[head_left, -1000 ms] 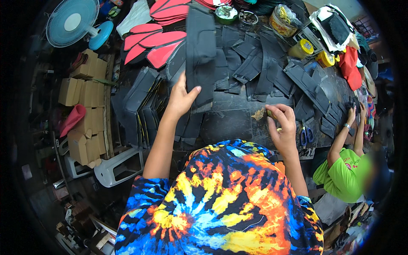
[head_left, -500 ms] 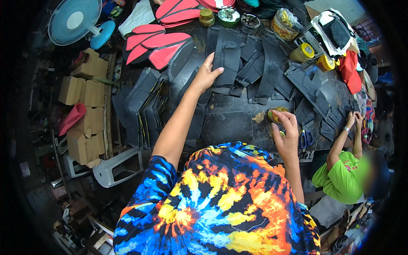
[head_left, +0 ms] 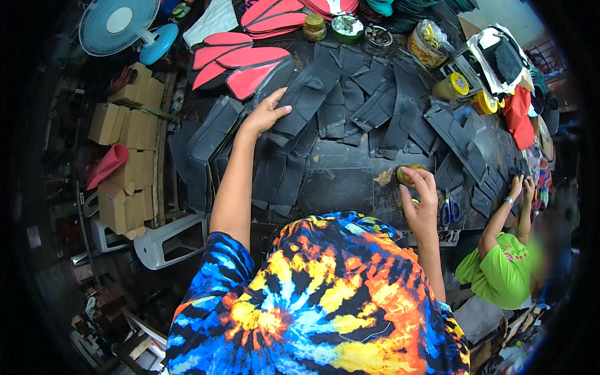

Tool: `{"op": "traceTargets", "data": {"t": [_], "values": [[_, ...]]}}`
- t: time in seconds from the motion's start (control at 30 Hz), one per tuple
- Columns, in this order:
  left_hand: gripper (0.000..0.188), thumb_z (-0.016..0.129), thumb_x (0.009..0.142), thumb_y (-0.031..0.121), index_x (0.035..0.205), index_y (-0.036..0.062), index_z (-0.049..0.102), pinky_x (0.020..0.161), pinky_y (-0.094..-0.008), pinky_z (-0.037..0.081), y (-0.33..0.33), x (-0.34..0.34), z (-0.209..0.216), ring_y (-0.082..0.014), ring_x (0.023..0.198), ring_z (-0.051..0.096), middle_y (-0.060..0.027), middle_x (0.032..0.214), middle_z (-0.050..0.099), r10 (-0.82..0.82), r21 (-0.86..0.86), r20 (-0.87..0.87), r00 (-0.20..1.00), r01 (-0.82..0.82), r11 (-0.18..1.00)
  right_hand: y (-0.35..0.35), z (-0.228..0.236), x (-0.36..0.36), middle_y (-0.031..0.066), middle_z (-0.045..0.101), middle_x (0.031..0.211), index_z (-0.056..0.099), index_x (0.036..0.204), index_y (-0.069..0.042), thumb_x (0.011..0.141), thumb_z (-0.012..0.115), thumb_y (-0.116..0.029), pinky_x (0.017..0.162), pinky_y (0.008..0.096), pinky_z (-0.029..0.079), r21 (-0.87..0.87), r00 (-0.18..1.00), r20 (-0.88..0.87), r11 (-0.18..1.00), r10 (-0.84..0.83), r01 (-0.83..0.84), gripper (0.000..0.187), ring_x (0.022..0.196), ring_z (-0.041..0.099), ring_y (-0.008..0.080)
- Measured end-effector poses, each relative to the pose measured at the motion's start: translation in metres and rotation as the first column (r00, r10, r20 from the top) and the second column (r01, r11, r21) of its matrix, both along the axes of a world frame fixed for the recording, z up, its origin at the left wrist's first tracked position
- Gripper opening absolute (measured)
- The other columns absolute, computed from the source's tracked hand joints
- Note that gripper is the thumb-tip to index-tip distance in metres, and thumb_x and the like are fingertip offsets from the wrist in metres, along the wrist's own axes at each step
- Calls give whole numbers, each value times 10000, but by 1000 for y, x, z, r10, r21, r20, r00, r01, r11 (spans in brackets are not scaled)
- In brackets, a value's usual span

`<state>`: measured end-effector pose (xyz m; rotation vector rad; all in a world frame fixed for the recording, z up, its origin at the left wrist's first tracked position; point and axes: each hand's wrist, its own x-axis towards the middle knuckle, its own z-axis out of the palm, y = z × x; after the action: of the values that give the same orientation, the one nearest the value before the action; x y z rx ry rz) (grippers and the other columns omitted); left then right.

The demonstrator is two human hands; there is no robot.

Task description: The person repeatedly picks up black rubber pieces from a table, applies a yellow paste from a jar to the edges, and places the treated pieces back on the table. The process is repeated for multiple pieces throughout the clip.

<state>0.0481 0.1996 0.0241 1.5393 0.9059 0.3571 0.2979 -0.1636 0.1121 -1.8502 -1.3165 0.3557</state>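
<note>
My left hand (head_left: 267, 114) grips the near left edge of a black flat panel (head_left: 307, 94) with stitched-looking outlines, its thumb on top. The panel lies tilted over other black panels (head_left: 284, 169) at the left middle of the table. At the right, my right hand (head_left: 422, 201) is curled beside a small yellowish jar (head_left: 403, 177), which its fingers partly cover. A small yellow-green bit (head_left: 415, 202) shows by the thumb; what the fingers hold, if anything, is hidden. Blue-handled scissors (head_left: 450, 212) lie just right of this hand.
More black panels (head_left: 400, 119) cover the table's middle and right. Red-and-black cut pieces (head_left: 256, 59) are stacked at the back left, jars (head_left: 314, 28) and a tub (head_left: 428, 42) at the back. A co-worker in green (head_left: 500, 269) handles black pieces at the right. A fan (head_left: 119, 22) stands far left.
My left hand has moved left and slightly nearer, swinging the black panel leftward so that it now slants. My right hand keeps its place by the jar. The whole view has shifted slightly.
</note>
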Motion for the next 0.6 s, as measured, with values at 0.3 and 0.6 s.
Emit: {"op": "traceTargets", "data": {"t": [0.3,0.6], "values": [[528,721,859,71,1352,45,533,967,-494,508,-17,20,-3,-416,1144,610,-217,1174,631,442,827,-351,826,52,559,-3,1,-3,139,607,1148,672,1250,-23,872,676,64,931,362,508,-15,1000,-16,1000,-14,14,387,1045,637,274],[928,833,758,516,1472,60,454,1040,-540,446,-124,-32,-33,-423,1296,488,-217,1417,503,338,682,-534,775,158,714,-13,-4,0,131,599,1152,665,1256,-20,872,676,63,907,348,507,-44,999,-43,999,-30,29,394,1011,629,256]]}}
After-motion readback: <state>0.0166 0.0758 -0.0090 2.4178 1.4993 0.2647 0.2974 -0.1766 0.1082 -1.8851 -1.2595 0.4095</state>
